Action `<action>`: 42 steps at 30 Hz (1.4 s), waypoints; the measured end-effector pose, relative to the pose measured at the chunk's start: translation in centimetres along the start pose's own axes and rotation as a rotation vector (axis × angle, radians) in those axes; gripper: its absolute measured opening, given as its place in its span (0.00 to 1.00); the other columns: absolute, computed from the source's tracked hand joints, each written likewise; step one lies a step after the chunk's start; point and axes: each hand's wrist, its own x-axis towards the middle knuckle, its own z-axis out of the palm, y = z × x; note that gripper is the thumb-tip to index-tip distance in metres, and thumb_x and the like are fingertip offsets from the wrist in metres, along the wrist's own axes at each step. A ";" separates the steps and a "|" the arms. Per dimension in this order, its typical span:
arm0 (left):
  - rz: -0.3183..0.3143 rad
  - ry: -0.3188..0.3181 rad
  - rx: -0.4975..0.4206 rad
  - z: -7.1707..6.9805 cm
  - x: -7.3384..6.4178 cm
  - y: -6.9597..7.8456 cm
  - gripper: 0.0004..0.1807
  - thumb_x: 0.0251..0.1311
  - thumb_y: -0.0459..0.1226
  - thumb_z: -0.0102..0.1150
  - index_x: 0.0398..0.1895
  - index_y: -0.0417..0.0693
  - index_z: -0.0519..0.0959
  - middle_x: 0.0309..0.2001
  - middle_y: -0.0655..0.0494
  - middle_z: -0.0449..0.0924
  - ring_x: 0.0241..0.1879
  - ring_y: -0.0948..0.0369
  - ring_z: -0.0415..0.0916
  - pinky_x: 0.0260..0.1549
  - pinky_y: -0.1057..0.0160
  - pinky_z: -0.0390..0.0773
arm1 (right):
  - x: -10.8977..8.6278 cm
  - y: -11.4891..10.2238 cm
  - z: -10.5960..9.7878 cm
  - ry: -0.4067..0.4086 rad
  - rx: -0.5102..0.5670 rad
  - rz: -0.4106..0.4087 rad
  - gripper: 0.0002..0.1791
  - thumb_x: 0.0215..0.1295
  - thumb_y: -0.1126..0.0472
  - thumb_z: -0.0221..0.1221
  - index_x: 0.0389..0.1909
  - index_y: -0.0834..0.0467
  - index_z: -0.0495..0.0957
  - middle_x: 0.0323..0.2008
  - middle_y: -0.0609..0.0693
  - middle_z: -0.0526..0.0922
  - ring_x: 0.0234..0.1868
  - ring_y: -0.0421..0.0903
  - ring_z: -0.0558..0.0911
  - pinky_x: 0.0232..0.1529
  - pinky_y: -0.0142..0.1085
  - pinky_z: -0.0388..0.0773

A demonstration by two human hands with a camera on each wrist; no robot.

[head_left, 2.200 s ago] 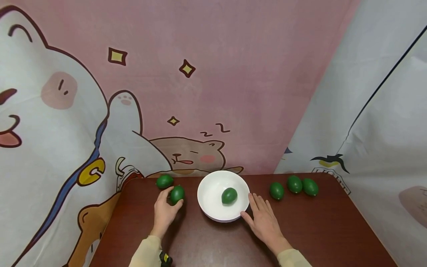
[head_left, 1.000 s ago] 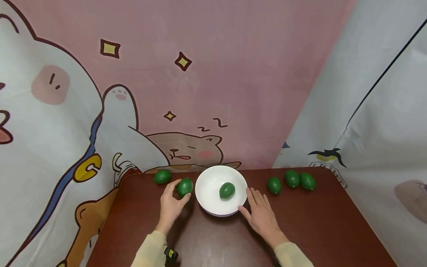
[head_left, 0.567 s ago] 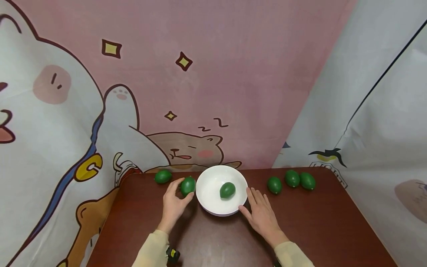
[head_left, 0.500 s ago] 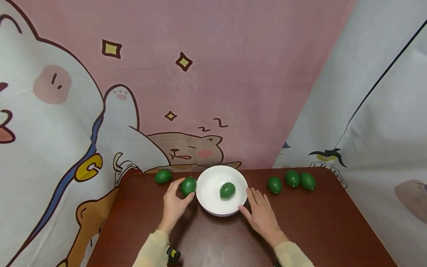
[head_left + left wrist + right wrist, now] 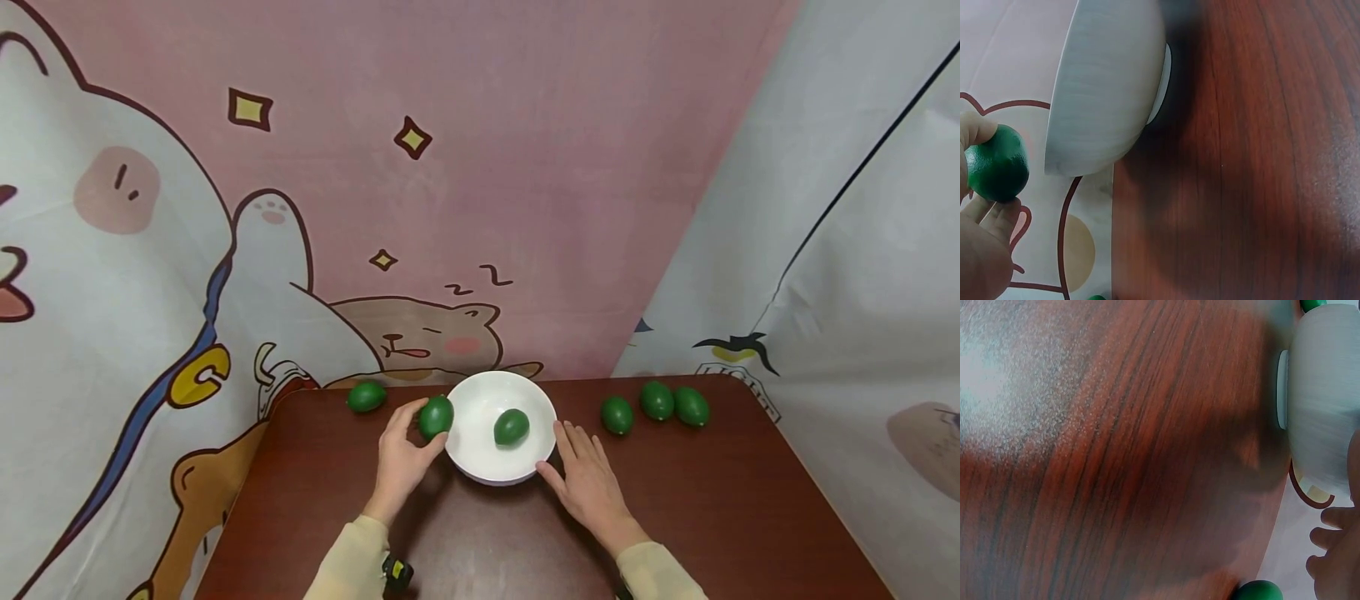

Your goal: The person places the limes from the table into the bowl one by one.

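My left hand [image 5: 400, 463] pinches a green lime [image 5: 436, 418] between thumb and fingers. It is at the left rim of a white bowl [image 5: 468, 454], and in the head view the lime overlaps that rim. The left wrist view shows this lime [image 5: 999, 164] raised off the table, near the level of the bowl's rim. Another lime [image 5: 512, 427] lies inside the bowl. My right hand [image 5: 592, 487] rests against the bowl's right side, fingers straight and thumb apart, near the front of the rim.
One lime [image 5: 366, 397] lies at the back left of the brown table [image 5: 495, 542]. Right of the bowl are three more: a single lime [image 5: 617, 416] and two side by side, a left lime [image 5: 657, 401] and a right lime [image 5: 691, 407]. A printed cloth [image 5: 570, 208] hangs behind the table.
My left hand has carried its lime rightward from beside the back-left lime to the bowl's left rim. My right hand has stayed at the bowl. The head view has shifted slightly.
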 end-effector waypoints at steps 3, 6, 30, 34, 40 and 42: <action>-0.015 -0.019 -0.013 0.1 0.0 0.2 0.33 0.48 0.32 0.81 0.61 0.45 0.81 0.56 0.47 0.81 0.50 0.50 0.82 0.50 0.43 0.83 | 0.0 0.0 0.0 -0.004 -0.003 0.001 0.46 0.72 0.37 0.58 0.78 0.63 0.60 0.73 0.67 0.68 0.74 0.65 0.67 0.76 0.60 0.57; -0.019 -0.025 -0.009 0.3 -0.1 0.3 0.33 0.48 0.32 0.81 0.61 0.45 0.80 0.56 0.48 0.81 0.50 0.51 0.82 0.49 0.44 0.84 | 0.0 -0.1 0.0 -0.002 -0.003 0.001 0.46 0.72 0.37 0.58 0.78 0.63 0.61 0.73 0.67 0.68 0.74 0.65 0.67 0.76 0.60 0.57; -0.002 -0.076 -0.012 2.3 -0.3 1.6 0.33 0.48 0.34 0.81 0.61 0.48 0.81 0.57 0.52 0.81 0.50 0.56 0.83 0.47 0.48 0.84 | 0.0 -0.1 0.1 0.000 -0.002 0.007 0.45 0.72 0.38 0.59 0.78 0.63 0.61 0.73 0.67 0.68 0.74 0.65 0.67 0.76 0.59 0.58; 0.013 -0.085 -0.029 2.7 -0.3 1.7 0.33 0.48 0.33 0.81 0.60 0.46 0.81 0.57 0.50 0.81 0.50 0.54 0.83 0.48 0.49 0.85 | 0.0 -0.1 0.0 0.000 -0.001 0.007 0.45 0.72 0.38 0.59 0.78 0.63 0.61 0.73 0.67 0.68 0.74 0.65 0.67 0.76 0.59 0.58; -0.012 -0.116 -0.035 3.3 -0.6 1.9 0.34 0.49 0.34 0.81 0.62 0.46 0.80 0.58 0.51 0.81 0.51 0.53 0.83 0.49 0.49 0.85 | -0.1 -0.2 0.0 0.007 -0.002 0.005 0.45 0.72 0.38 0.59 0.78 0.63 0.61 0.73 0.66 0.68 0.74 0.65 0.67 0.76 0.59 0.58; -0.014 -0.126 -0.045 3.5 -0.7 2.0 0.33 0.49 0.34 0.81 0.62 0.46 0.80 0.58 0.51 0.81 0.52 0.53 0.83 0.49 0.48 0.85 | -0.1 -0.2 0.0 0.015 -0.001 0.002 0.45 0.72 0.38 0.60 0.78 0.63 0.62 0.73 0.67 0.69 0.74 0.65 0.68 0.75 0.60 0.59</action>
